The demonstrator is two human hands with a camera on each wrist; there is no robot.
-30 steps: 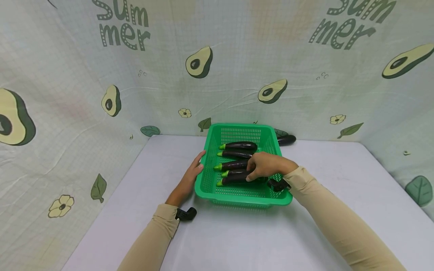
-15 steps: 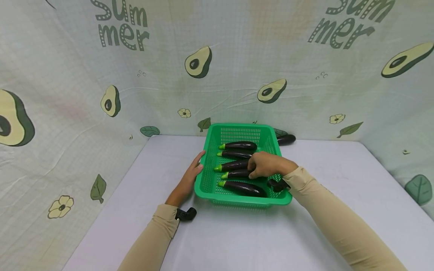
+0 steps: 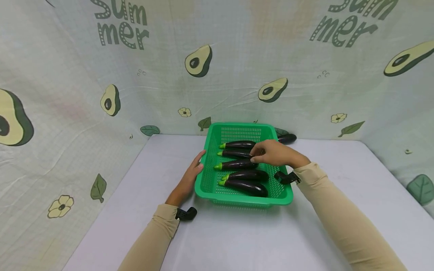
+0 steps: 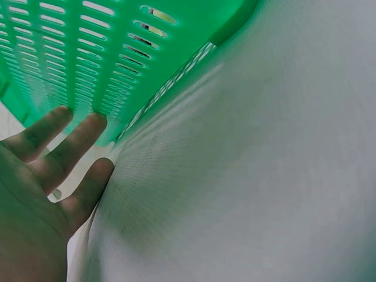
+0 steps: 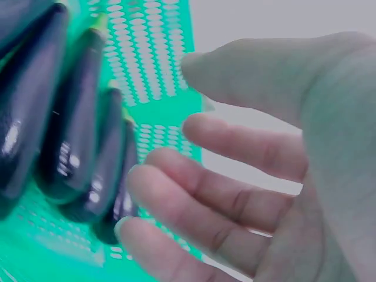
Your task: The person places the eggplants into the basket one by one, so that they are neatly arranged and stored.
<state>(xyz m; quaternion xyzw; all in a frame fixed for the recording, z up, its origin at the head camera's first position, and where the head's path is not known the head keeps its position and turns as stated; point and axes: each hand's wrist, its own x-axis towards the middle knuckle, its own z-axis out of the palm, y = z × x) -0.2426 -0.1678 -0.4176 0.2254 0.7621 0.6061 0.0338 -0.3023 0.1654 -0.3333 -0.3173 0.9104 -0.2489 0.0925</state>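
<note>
Several dark purple eggplants with green stem ends lie side by side in a green plastic basket (image 3: pixel 237 201). My right hand (image 3: pixel 275 153) hovers over their right ends in the head view, its fingertips near the middle eggplant (image 3: pixel 234 165). Seen from the right wrist, that hand (image 5: pixel 235 182) has thumb and fingers apart with nothing between them, and the eggplants (image 5: pixel 73 135) lie to the left. Closest to me are two eggplants, the front one (image 3: pixel 246 188) and the one behind it (image 3: pixel 251 175). My left hand (image 3: pixel 186 182) rests straight fingertips (image 4: pixel 94 124) against the basket's left side.
Another eggplant (image 3: pixel 287 139) lies on the white table (image 3: pixel 339 177) outside the basket, by its back right corner. A cloth printed with avocados (image 3: pixel 199 62) hangs behind and at both sides. A black camera is strapped to each wrist.
The frontmost eggplant has come to lie nearer me at the basket's front. My right hand has let go of the second eggplant and moved up and back over the middle one. The left hand stays still.
</note>
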